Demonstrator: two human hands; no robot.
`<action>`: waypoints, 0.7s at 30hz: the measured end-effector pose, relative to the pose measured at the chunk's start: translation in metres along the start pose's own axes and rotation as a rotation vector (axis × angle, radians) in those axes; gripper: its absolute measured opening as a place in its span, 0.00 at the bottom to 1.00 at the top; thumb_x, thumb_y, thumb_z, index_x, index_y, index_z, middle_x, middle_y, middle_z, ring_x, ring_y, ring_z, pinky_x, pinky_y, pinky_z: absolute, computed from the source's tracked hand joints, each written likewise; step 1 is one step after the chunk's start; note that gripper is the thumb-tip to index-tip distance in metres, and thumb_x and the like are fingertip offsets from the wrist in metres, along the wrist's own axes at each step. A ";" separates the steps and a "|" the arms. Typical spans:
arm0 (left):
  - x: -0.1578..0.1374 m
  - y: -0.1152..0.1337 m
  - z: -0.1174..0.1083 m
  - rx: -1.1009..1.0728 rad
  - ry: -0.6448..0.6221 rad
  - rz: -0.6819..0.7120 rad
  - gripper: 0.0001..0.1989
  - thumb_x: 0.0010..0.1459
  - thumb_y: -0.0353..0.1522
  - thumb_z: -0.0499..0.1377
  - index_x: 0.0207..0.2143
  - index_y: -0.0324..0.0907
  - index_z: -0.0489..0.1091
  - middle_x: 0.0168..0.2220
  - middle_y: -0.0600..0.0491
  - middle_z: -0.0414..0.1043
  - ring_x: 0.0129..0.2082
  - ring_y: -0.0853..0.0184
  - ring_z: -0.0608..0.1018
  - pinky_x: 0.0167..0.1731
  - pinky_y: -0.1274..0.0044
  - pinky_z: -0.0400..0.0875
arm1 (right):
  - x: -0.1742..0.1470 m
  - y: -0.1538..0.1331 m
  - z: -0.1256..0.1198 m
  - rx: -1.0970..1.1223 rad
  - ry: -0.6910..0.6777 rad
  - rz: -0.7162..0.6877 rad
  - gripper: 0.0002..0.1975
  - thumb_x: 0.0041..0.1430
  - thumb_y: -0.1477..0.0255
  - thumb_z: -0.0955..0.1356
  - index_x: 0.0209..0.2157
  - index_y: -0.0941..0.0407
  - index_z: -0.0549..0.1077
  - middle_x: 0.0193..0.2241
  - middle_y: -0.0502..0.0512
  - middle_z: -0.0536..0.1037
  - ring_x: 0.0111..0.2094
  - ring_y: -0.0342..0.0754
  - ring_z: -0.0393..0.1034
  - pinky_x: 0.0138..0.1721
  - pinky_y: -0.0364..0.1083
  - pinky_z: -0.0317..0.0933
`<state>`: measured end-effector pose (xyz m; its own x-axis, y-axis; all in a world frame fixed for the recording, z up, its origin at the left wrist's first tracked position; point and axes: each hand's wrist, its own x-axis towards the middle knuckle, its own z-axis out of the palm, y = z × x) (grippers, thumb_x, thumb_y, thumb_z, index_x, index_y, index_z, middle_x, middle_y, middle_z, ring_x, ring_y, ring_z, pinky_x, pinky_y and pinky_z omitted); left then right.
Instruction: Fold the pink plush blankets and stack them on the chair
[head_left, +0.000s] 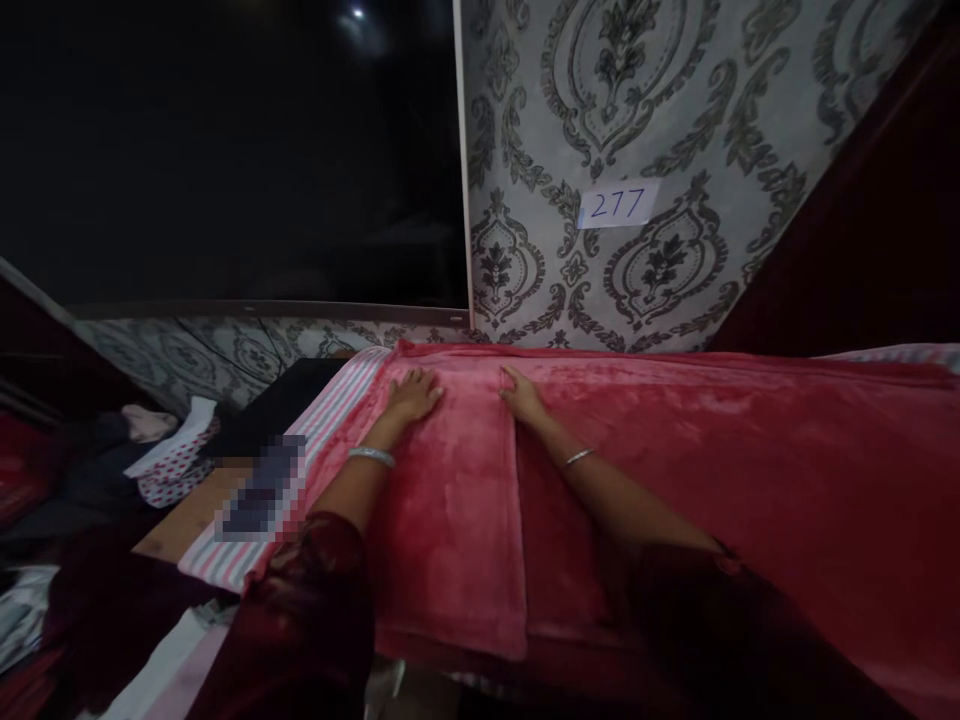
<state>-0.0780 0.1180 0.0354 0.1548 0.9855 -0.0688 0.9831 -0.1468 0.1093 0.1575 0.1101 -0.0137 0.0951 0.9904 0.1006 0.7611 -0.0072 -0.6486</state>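
Observation:
A red plush blanket [712, 460] lies spread over a bed, with a folded strip of it [450, 520] running toward me. My left hand [412, 395] rests flat, palm down and fingers apart, on that folded part near the far edge. My right hand [521, 395] lies flat on the blanket just to the right, at the fold's edge. Each wrist wears a silver bangle, and both sleeves are dark red. Neither hand grips anything.
A pink and grey striped sheet [330, 430] shows at the bed's left edge. Beyond stand a dark window [232, 150] and patterned wallpaper with a paper label "277" [616, 204]. Clothes are piled at the left [150, 450].

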 end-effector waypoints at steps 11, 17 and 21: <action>0.006 -0.010 0.041 0.105 0.093 -0.043 0.33 0.69 0.48 0.38 0.72 0.48 0.47 0.74 0.48 0.42 0.73 0.56 0.47 0.65 0.48 0.47 | -0.024 -0.044 -0.009 -0.263 0.049 -0.066 0.29 0.65 0.74 0.60 0.67 0.59 0.61 0.69 0.67 0.56 0.69 0.60 0.50 0.66 0.59 0.48; 0.007 -0.012 0.042 0.105 0.127 -0.018 0.31 0.69 0.48 0.41 0.71 0.53 0.51 0.74 0.48 0.43 0.73 0.53 0.47 0.65 0.47 0.48 | -0.028 -0.079 0.042 -0.327 -0.081 -0.235 0.32 0.69 0.63 0.58 0.70 0.62 0.54 0.72 0.65 0.49 0.73 0.57 0.36 0.69 0.62 0.33; 0.011 -0.013 0.042 0.083 0.076 -0.045 0.31 0.68 0.49 0.42 0.71 0.56 0.49 0.74 0.52 0.39 0.73 0.52 0.44 0.65 0.46 0.46 | -0.028 -0.054 0.053 -0.382 -0.124 -0.182 0.37 0.69 0.55 0.56 0.70 0.65 0.52 0.71 0.69 0.48 0.72 0.60 0.37 0.69 0.61 0.31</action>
<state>-0.0852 0.1269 -0.0089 0.1054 0.9944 0.0038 0.9941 -0.1054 0.0255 0.0793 0.0907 -0.0214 -0.1218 0.9892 0.0811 0.9432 0.1408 -0.3008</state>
